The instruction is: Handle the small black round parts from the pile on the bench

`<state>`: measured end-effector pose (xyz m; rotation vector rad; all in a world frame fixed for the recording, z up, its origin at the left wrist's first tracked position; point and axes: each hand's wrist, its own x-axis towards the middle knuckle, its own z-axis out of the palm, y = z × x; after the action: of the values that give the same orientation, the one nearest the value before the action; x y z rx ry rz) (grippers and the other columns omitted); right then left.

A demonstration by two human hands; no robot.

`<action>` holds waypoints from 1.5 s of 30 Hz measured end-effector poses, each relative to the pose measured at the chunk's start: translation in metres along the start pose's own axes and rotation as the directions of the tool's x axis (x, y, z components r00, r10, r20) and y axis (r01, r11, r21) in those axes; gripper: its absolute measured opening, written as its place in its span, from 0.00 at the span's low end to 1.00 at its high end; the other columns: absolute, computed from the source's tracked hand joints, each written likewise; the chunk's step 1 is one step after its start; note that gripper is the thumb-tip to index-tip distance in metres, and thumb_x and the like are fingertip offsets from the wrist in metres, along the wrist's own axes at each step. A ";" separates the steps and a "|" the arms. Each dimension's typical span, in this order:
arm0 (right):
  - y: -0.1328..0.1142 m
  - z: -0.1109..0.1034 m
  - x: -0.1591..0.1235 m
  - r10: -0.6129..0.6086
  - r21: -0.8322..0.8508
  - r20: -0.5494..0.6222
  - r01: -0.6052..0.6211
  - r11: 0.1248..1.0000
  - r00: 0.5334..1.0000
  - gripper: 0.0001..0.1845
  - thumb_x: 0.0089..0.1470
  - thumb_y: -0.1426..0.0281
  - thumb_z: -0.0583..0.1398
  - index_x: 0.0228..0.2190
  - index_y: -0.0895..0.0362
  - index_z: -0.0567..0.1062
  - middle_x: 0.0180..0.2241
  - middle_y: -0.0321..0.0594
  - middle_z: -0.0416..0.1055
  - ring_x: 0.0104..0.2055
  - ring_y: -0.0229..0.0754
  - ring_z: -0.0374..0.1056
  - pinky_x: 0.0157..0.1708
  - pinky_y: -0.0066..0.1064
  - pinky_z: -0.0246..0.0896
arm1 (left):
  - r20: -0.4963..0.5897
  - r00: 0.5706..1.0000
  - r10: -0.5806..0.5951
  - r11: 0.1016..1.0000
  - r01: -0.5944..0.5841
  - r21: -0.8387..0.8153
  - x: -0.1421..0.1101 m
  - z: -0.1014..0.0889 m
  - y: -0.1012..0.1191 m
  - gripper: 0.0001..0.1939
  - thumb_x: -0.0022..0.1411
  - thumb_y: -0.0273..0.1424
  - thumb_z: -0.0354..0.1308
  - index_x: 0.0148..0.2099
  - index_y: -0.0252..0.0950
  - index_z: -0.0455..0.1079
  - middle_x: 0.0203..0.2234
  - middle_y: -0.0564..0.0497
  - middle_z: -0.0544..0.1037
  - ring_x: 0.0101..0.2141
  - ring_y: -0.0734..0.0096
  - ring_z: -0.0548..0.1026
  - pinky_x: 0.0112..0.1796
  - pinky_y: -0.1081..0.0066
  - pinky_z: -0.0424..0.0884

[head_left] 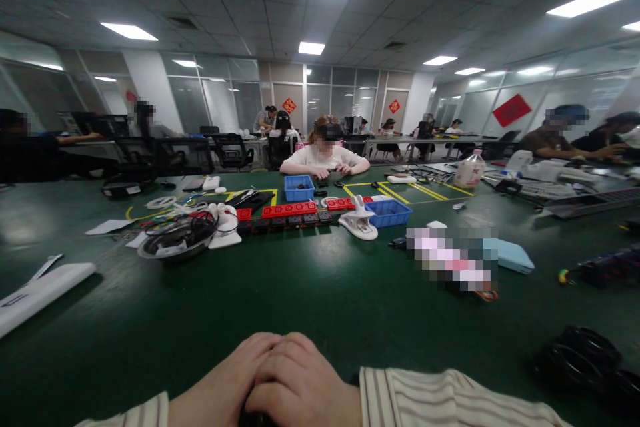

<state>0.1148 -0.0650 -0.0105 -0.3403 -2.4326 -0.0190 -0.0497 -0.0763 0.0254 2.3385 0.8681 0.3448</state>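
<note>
My two hands rest together on the near edge of the dark green table, both in striped sleeves. My left hand comes in from the left with its fingers curled. My right hand lies over it, fingers folded across the left knuckles. A dark patch shows under the hands; I cannot tell whether it is an object or shadow. Nothing else on the table is within reach of them.
Mid-table lie a row of red and black power strips, two blue bins, a white clamp-like part and a cable tangle. A white casing lies left, black coils right. A person sits opposite; others work behind.
</note>
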 end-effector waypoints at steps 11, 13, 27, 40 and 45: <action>0.001 -0.009 0.000 0.026 -0.035 0.096 -0.022 0.999 0.995 0.16 0.52 0.56 0.54 0.34 0.56 0.66 0.33 0.35 0.68 0.37 0.39 0.60 0.36 0.33 0.52 | -0.055 0.998 0.005 0.998 -0.002 0.062 0.001 0.005 0.002 0.17 0.45 0.34 0.64 0.39 0.38 0.68 0.37 0.50 0.66 0.39 0.61 0.66 0.42 0.66 0.65; 0.001 -0.013 0.003 -0.112 -0.001 0.146 0.113 0.994 0.983 0.09 0.56 0.62 0.53 0.33 0.55 0.67 0.35 0.32 0.70 0.41 0.38 0.60 0.40 0.34 0.52 | -0.047 0.999 -0.003 0.999 0.005 0.039 0.001 0.004 0.001 0.20 0.42 0.30 0.64 0.41 0.39 0.68 0.37 0.51 0.66 0.38 0.63 0.66 0.42 0.67 0.65; -0.004 -0.011 0.002 0.037 0.067 -0.069 -0.033 0.997 0.997 0.15 0.59 0.59 0.47 0.40 0.57 0.64 0.38 0.39 0.67 0.42 0.39 0.60 0.46 0.36 0.52 | 0.001 1.000 0.024 0.985 -0.024 0.170 -0.005 0.003 -0.006 0.38 0.47 0.45 0.63 0.57 0.39 0.54 0.52 0.42 0.63 0.51 0.48 0.61 0.56 0.45 0.45; -0.008 -0.018 0.001 0.011 0.030 0.138 -0.016 0.999 0.990 0.12 0.49 0.62 0.57 0.35 0.56 0.66 0.37 0.37 0.68 0.41 0.40 0.60 0.39 0.32 0.53 | -0.057 0.998 -0.013 0.998 0.016 0.067 0.002 0.007 -0.001 0.23 0.36 0.28 0.67 0.39 0.37 0.69 0.37 0.51 0.67 0.40 0.60 0.66 0.45 0.63 0.65; 0.001 -0.004 -0.004 -0.279 0.104 0.250 0.261 0.960 0.927 0.09 0.58 0.63 0.51 0.32 0.52 0.69 0.36 0.31 0.70 0.44 0.37 0.61 0.51 0.36 0.48 | 0.029 0.999 0.027 0.999 -0.028 0.044 0.004 0.001 -0.003 0.27 0.37 0.32 0.66 0.44 0.40 0.68 0.41 0.51 0.65 0.43 0.59 0.65 0.46 0.63 0.64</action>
<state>0.1207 -0.0657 -0.0100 0.0301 -2.7187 -0.0113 -0.0481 -0.0727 0.0233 2.3921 0.8384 0.3057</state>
